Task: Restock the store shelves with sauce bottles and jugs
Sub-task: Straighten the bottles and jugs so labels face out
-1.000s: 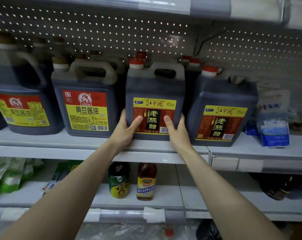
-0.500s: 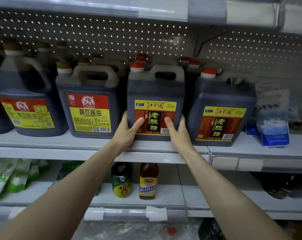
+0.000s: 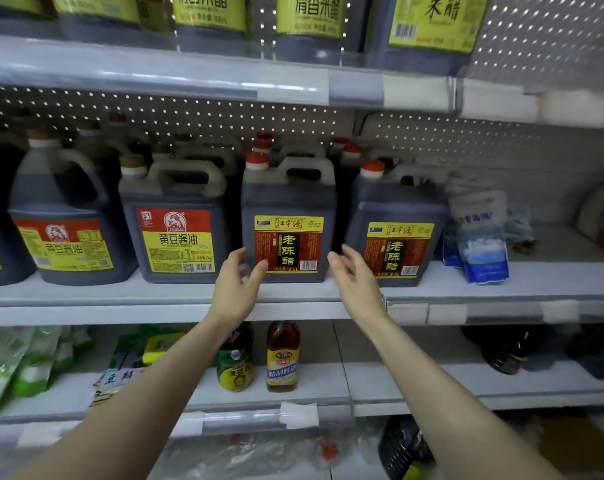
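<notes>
The vinegar jug (image 3: 288,216) stands upright near the shelf's (image 3: 85,299) front edge, long axis vertical and label facing outward. The left hand (image 3: 236,289) and right hand (image 3: 357,282) flank its lower corners, fingers (image 3: 238,259) loosely spread, gripping nothing.

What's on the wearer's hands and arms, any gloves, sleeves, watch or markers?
Nothing worn. The left hand and right hand are bare: no gloves, no rings showing. The left forearm and right forearm are bare down to the frame's edge: no sleeves, watch, bands or markers in view.
</notes>
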{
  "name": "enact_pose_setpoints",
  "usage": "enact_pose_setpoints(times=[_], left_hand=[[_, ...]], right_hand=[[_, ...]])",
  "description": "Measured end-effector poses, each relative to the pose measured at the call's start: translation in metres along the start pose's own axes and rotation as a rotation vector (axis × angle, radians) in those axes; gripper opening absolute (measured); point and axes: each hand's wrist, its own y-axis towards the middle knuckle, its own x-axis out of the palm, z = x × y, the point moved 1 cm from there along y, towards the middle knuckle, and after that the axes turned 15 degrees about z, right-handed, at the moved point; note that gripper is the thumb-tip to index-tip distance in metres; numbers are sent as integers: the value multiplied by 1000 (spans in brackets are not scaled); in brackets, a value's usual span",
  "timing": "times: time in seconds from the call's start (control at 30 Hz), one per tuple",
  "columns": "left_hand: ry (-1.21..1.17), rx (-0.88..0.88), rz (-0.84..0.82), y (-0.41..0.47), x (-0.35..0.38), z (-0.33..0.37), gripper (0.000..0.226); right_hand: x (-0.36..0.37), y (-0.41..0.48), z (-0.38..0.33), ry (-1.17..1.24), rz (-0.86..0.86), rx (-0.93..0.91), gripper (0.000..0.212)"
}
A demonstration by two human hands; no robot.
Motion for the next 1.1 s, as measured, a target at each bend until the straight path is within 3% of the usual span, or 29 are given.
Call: enact_pose_setpoints(times=[0.47,0.73,0.9,1.03,1.1], left_hand=[[-72,10,-117,-46,54,44,54],[-85,-31,-173,-51,111,48,65],[-164,-68,-228,-46,144,49,82],[-201,-44,-221,-37,162,47,70],[-211,-33,-215,-35,168,45,62]], right_hand=[[-87,2,2,8,155,51,48],[-118,39,21,21,159,67,58],[-125,72,41,26,114,87,79],[-123,91,48,58,6,61,81],[-122,98,52,82,-32,61,91]])
